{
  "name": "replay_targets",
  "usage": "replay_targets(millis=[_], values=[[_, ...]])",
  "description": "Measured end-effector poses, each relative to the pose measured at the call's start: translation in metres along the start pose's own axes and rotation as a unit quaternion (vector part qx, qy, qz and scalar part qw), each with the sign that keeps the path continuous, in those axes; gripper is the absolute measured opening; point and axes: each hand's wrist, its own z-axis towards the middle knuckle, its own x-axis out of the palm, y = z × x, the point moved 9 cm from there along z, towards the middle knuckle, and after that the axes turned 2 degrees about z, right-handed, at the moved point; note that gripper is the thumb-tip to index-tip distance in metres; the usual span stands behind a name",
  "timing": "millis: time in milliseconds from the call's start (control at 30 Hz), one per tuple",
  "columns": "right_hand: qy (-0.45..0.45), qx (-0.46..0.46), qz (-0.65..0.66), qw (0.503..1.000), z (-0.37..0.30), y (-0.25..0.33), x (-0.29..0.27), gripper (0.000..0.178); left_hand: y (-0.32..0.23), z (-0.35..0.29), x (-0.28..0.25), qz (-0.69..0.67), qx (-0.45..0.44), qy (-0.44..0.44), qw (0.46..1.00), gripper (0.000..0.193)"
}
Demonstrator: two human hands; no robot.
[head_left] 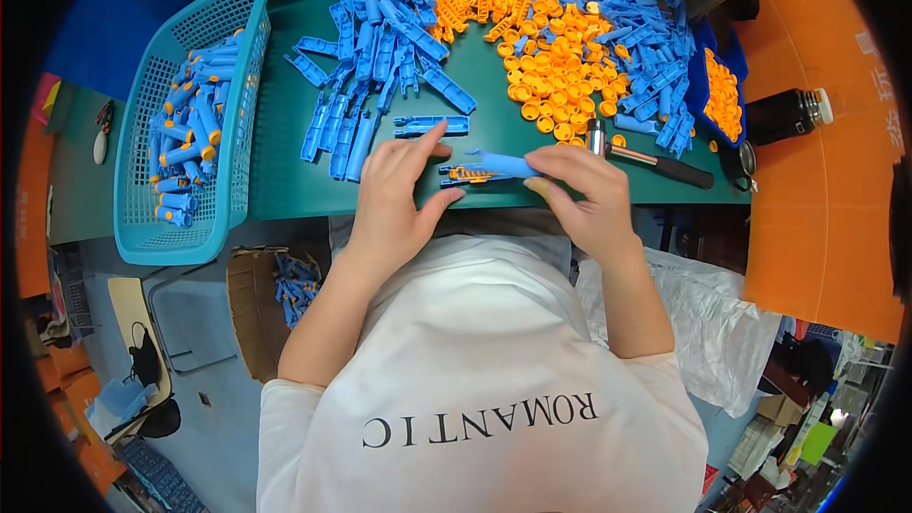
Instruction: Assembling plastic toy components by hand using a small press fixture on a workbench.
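Note:
My right hand [589, 195] pinches the right end of a blue plastic tube-shaped shell [503, 164] between thumb and fingers, just above the bench's front edge. An orange ladder-like insert [467, 174] shows between its blue halves, which stand apart at the left end. My left hand [391, 195] is open, thumb and index finger spread around that left end; whether the thumb touches it I cannot tell. Just beyond the left fingertips lies a separate blue half shell [432, 125], its hollow side up. A small hammer [655, 161] with a metal head and black grip lies beside my right hand.
Loose blue half shells [380, 38], orange inserts [475, 0] and orange round caps [560, 76] are heaped on the green bench [294, 176]. A teal basket [256, 85] at left holds capped blue tubes. A blue bin [708, 109] and black bottle [784, 117] stand at right.

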Motion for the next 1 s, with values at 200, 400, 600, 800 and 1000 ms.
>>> replay_targets(millis=[200,400,600,800,1000], values=[[0.095,-0.065,-0.008,0.993,0.008,0.0,0.029,0.023,-0.001,0.001,0.006,0.054,0.03,0.004,0.998,0.065],[0.127,-0.084,-0.034,0.988,0.013,0.001,0.038,0.022,0.001,0.001,0.007,0.051,0.034,0.001,0.998,0.061],[0.142,-0.103,-0.069,0.982,0.013,0.008,0.04,0.019,0.0,0.001,0.005,0.049,0.033,-0.005,0.998,0.056],[0.131,-0.128,-0.123,0.975,0.009,0.019,0.04,0.018,0.002,0.001,0.005,0.038,0.029,-0.013,0.999,0.05],[0.125,-0.123,-0.091,0.98,0.008,0.012,0.038,0.019,0.002,0.001,0.005,0.033,0.027,-0.011,0.999,0.05]])
